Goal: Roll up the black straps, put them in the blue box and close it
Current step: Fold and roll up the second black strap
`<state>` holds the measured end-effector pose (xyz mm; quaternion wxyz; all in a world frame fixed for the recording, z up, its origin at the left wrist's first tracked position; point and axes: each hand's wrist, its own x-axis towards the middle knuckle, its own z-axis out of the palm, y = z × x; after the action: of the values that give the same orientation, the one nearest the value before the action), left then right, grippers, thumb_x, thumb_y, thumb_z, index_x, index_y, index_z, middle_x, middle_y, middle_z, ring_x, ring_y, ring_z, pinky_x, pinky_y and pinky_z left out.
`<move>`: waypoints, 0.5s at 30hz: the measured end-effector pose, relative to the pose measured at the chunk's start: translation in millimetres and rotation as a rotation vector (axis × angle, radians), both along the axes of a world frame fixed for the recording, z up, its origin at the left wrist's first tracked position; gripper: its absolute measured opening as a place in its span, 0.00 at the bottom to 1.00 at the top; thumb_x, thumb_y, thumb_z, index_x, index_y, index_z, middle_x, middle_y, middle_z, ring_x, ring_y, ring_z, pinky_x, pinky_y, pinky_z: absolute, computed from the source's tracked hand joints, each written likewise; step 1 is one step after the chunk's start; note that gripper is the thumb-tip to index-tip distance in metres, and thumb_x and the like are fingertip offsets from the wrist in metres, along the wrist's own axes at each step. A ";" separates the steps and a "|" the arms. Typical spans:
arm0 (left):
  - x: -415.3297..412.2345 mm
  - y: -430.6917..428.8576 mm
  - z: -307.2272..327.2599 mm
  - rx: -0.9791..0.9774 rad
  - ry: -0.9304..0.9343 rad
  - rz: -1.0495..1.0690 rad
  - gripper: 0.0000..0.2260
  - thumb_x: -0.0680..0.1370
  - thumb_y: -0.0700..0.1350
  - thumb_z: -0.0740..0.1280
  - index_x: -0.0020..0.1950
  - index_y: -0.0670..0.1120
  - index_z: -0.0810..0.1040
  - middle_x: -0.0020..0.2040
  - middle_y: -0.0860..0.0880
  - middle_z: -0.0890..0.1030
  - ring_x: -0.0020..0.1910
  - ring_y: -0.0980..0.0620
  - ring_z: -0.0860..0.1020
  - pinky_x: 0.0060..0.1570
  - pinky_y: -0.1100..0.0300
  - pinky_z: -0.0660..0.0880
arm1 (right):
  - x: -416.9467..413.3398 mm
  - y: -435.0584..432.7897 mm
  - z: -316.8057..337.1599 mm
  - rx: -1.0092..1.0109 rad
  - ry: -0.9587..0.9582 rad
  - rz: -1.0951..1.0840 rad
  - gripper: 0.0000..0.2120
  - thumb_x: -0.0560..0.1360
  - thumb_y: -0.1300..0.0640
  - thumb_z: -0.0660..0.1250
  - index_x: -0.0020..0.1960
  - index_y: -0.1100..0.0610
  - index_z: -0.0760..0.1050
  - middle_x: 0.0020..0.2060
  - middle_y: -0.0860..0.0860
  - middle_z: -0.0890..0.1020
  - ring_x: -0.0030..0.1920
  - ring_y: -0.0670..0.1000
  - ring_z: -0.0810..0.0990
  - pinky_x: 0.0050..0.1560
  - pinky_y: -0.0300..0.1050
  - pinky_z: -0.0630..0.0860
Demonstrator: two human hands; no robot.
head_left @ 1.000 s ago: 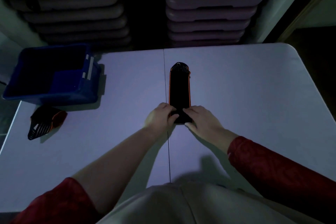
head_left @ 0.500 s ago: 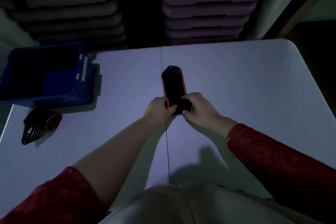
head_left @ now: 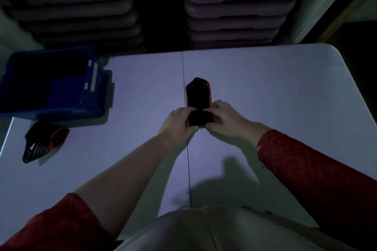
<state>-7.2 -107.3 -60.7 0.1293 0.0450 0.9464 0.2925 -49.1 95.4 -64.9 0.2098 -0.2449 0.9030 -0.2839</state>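
Note:
A black strap with orange edges lies lengthwise at the middle of the white table. Its near end is wound into a thick roll. My left hand grips the roll's left side and my right hand grips its right side. The far end with a ribbed tip lies flat. A second black strap, bunched up, rests at the table's left edge. Behind it the blue box stands open, its inside dark.
Two stacks of grey plastic lids or trays stand behind the table's far edge. A seam runs down the table's middle. The table's right corner is rounded, with dark floor beyond.
The flat part of the strap has grown shorter and the roll under my fingers thicker. Both hands have moved a little away from me with the roll.

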 end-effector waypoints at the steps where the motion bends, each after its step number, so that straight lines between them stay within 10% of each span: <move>1: -3.8 -2.4 1.6 0.018 0.007 0.010 0.22 0.72 0.50 0.71 0.65 0.51 0.73 0.57 0.46 0.81 0.56 0.47 0.78 0.54 0.56 0.74 | -3.8 -2.3 4.5 -0.019 -0.050 -0.021 0.21 0.74 0.55 0.67 0.67 0.55 0.73 0.56 0.56 0.75 0.58 0.55 0.73 0.58 0.43 0.68; 7: -29.8 -4.5 4.7 0.019 -0.140 0.100 0.15 0.76 0.58 0.65 0.47 0.46 0.75 0.46 0.47 0.75 0.47 0.46 0.77 0.42 0.59 0.67 | -8.6 -5.2 4.6 -0.111 0.000 -0.223 0.24 0.74 0.51 0.66 0.69 0.49 0.66 0.54 0.50 0.78 0.54 0.50 0.77 0.53 0.45 0.73; 15: -25.3 7.6 6.1 0.015 0.032 0.215 0.25 0.75 0.54 0.67 0.69 0.49 0.69 0.68 0.47 0.65 0.62 0.45 0.72 0.54 0.56 0.72 | -28.1 -18.6 -4.4 0.046 0.069 -0.125 0.26 0.77 0.46 0.63 0.73 0.51 0.64 0.64 0.55 0.73 0.64 0.57 0.69 0.64 0.54 0.69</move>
<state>-32.5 -99.6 -54.6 0.0819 -0.0510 0.9455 0.3111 -77.2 76.8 -69.3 0.1658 -0.1928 0.9295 -0.2671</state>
